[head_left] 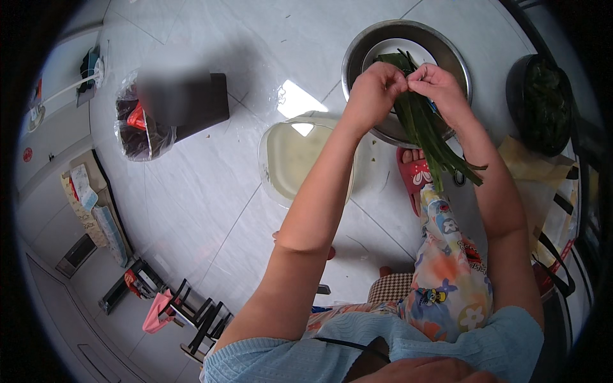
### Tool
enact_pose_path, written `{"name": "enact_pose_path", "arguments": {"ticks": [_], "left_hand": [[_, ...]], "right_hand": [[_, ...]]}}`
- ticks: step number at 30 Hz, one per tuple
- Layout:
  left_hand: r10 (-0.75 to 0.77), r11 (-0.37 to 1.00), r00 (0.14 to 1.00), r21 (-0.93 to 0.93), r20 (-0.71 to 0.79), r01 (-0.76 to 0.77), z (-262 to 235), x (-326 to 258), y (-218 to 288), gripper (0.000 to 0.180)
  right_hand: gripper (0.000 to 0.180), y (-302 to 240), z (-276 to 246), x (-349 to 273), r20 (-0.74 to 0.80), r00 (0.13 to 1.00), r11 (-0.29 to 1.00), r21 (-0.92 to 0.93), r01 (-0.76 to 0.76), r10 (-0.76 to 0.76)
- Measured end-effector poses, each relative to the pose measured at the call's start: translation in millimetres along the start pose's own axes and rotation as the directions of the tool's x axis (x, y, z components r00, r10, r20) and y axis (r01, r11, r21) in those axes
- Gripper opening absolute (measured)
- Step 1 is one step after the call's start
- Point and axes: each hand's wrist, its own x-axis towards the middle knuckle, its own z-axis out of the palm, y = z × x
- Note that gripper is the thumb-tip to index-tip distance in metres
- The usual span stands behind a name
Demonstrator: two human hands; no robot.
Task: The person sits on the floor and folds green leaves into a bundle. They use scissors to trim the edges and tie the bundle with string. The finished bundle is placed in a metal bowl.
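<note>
- We see both hands raised together over a steel bowl (357, 57) on the tiled floor (211, 191), working on a bunch of long green leaves (424, 131).
- The left hand (372, 89) is closed, fingers pinched on the top of the leaves; the right hand (439, 86) is closed too, pinching the same spot, the two hands nearly touching.
- The leaves hang down from the pinch, fanning past the near rim of the bowl toward a red slipper (412, 175).
- We judge the work to be early or mid-way: the leaves are gathered at one end but hang loose and unfolded below, with no finished bundle in sight. A white plate (386, 48) lies inside the bowl; what else it holds we cannot tell.
- A dark pot (539, 105) with more greens stands to the right, apart from the bowl.
- A pale basin (290, 156) stands just left of the bowl, under the left forearm, so room that way is tight.
- The floor further left is open up to a plastic bag (137, 131) and a dark stool (204, 102).
- Yellow bags (533, 169) crowd the right side.
</note>
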Motion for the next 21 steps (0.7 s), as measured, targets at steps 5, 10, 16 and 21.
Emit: {"name": "enact_pose_path", "arguments": {"ticks": [5, 10, 16, 21], "left_hand": [[-0.188, 0.928, 0.981, -0.316, 0.056, 0.196, 7, 1, -18, 0.009], [-0.297, 0.813, 0.944, -0.48, 0.143, 0.329, 14, 12, -31, 0.008], [-0.33, 0.881, 0.932, -0.305, 0.149, 0.361, 14, 13, -27, 0.008], [-0.267, 0.96, 0.964, -0.085, 0.0, 0.266, 4, 0, -34, 0.009]], "right_hand": [[0.007, -3, 7, -3, -0.043, 0.984, 0.936, -0.318, 0.149, -0.171], [0.01, -4, 8, 2, 0.15, 0.716, 0.263, -0.863, 0.431, -0.681], [0.011, -2, 6, -2, 0.146, 0.74, 0.264, -0.875, 0.407, -0.657], [0.009, 8, -10, -8, 0.032, 0.767, 0.39, -0.847, 0.361, -0.641]]}}
